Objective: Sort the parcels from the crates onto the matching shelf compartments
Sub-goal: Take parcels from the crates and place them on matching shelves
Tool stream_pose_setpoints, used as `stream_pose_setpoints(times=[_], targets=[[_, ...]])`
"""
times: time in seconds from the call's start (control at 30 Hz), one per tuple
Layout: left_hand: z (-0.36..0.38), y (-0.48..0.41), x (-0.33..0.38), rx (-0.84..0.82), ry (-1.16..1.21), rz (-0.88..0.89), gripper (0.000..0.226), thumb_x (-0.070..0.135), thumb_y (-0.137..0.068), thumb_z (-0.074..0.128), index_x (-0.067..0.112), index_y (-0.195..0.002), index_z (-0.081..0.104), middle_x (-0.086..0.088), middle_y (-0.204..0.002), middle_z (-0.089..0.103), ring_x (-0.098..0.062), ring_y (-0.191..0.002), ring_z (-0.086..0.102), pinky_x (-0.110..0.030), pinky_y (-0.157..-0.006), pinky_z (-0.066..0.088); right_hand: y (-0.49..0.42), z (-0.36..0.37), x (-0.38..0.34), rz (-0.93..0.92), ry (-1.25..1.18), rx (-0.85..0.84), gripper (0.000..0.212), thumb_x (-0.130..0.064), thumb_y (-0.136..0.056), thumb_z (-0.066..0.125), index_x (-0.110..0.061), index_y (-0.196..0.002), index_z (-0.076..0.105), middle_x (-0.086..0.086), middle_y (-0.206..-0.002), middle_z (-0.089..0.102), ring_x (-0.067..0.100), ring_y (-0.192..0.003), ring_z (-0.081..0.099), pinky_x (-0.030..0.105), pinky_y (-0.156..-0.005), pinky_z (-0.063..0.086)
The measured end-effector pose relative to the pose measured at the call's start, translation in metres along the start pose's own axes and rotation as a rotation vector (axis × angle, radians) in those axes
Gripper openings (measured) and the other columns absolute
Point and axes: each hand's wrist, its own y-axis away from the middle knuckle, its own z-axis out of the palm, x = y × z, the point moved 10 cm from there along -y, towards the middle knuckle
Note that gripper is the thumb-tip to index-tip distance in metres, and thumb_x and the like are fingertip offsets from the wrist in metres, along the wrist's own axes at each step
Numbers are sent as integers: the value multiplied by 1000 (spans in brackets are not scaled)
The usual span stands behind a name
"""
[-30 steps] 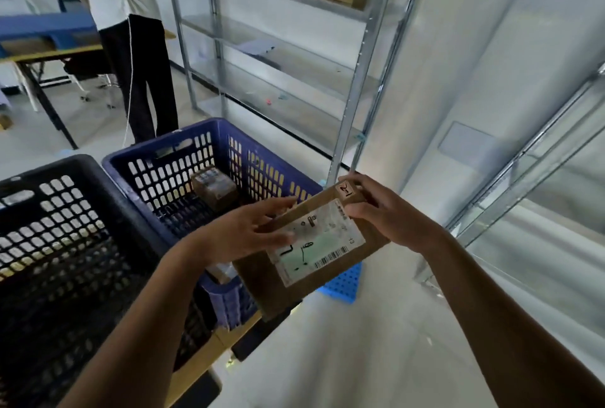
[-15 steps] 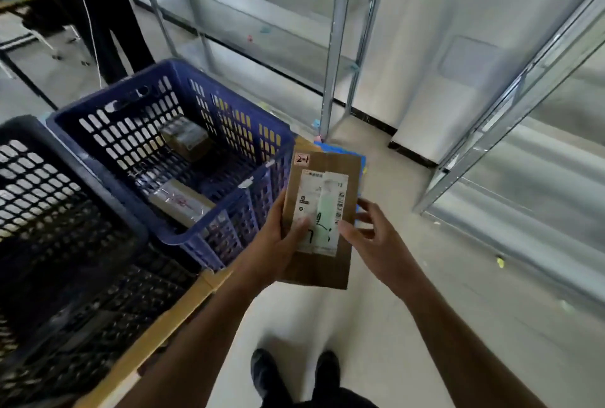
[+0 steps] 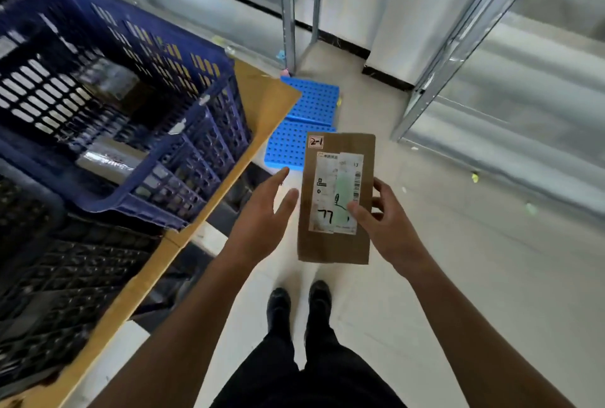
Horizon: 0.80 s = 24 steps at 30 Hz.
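Parcel [image 3: 336, 198]: a flat brown cardboard envelope, held upright in the air in front of the person, over the floor and clear of both crates. The right hand [image 3: 389, 227] pinches its right edge, thumb pressed on the printed label and fingers curled behind. The left hand [image 3: 262, 221] is spread with straight fingers just beside the left edge, apparently not touching.

With one hand gripping near one edge, a quick swing could likely make the parcel pivot or slip to the floor. The small handwritten tag [image 3: 316, 142] reads 2-1, and a misreading would send the parcel to the wrong compartment. Further out, the blue crate [image 3: 183, 158] is on the left and a shelf post [image 3: 458, 63] on the right, where a corner might catch.
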Motion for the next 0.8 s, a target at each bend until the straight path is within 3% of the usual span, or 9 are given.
stream_pose_setpoints(times=[0.1,0.17,0.27,0.37,0.5,0.7,0.8], targets=[[-6,-9,19,19,-188,153,61,57,-100,46,32,-155,36,4,-156,45,-15,-143,41,-50,-117,39,13,-26,-8,-9,-9,97,61,-38,-96,73,-34,-149,44,-12,-115,72,3,-100,73,32,-78,65],[-4,-16,38,13,-319,278,61,53,-101,49,26,-154,40,-1,-155,46,-20,-144,37,-50,-119,35,25,-43,-14,-20,-38,166,59,-36,-96,73,-34,-149,46,-11,-115,73,5,-100,74,33,-78,65],[11,-23,66,-26,-488,377,66,58,-99,44,28,-157,36,-3,-163,37,-31,-153,24,-56,-123,22,46,-65,-22,-32,-70,240,59,-36,-97,72,-33,-149,45,-10,-118,72,9,-103,74,38,-81,66],[30,-20,97,-67,-509,465,67,63,-97,40,35,-157,33,1,-167,29,-33,-156,13,-58,-125,14,67,-85,-28,-52,-77,304,64,-37,-96,73,-33,-151,41,-9,-123,70,15,-108,73,42,-84,66],[52,-14,130,-111,-539,567,66,64,-97,39,40,-157,28,5,-169,21,-29,-158,4,-55,-126,3,94,-114,-30,-68,-100,415,67,-40,-94,74,-39,-151,39,-12,-123,68,9,-107,73,33,-76,65],[84,-15,170,-195,-535,632,74,72,-93,32,39,-158,23,7,-168,24,-28,-157,12,-56,-126,11,124,-158,-25,-86,-154,525,67,-37,-95,75,-40,-151,38,-22,-116,70,5,-107,72,27,-70,63],[106,-18,195,-197,-582,696,78,76,-90,25,40,-158,21,7,-169,19,-27,-158,4,-53,-126,4,134,-182,-14,-77,-186,575,72,-42,-91,76,-37,-153,38,-16,-122,70,14,-110,72,35,-75,66]])
